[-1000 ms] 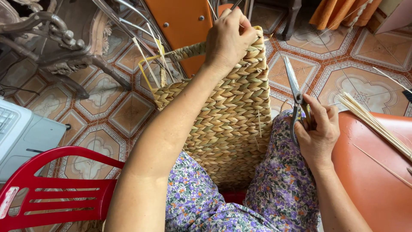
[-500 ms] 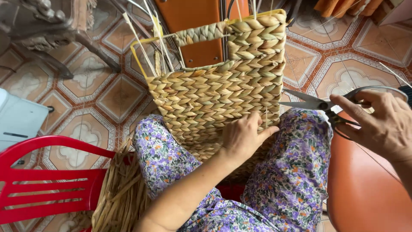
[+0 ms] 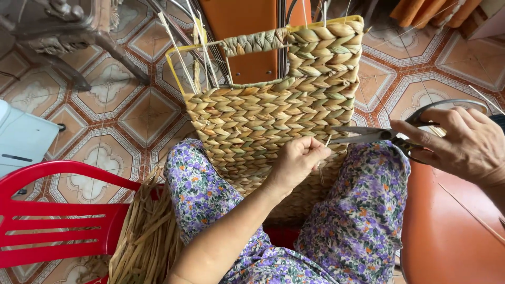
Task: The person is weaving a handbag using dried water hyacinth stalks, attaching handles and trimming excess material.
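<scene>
A half-woven straw basket (image 3: 273, 100) stands between my knees, its yellow wire frame showing at the top left. My left hand (image 3: 297, 160) rests low on the woven wall and pinches a thin loose strand end. My right hand (image 3: 463, 142) grips metal scissors (image 3: 368, 135) by the handles. Their blades lie nearly closed and point left, with the tips just beside the pinched strand. My legs in purple flowered trousers (image 3: 363, 210) flank the basket.
A red plastic chair (image 3: 58, 221) sits at the lower left, with a bundle of dried straw (image 3: 144, 239) beside it. An orange plastic seat (image 3: 452, 231) is at the right. The patterned tile floor (image 3: 131, 115), a dark carved furniture leg (image 3: 73, 31) and a pale box (image 3: 21, 137) lie around.
My left hand came down from the basket's top rim to its lower wall and pinched a strand. My right hand swung the scissors from upright to level, tips at the strand.
</scene>
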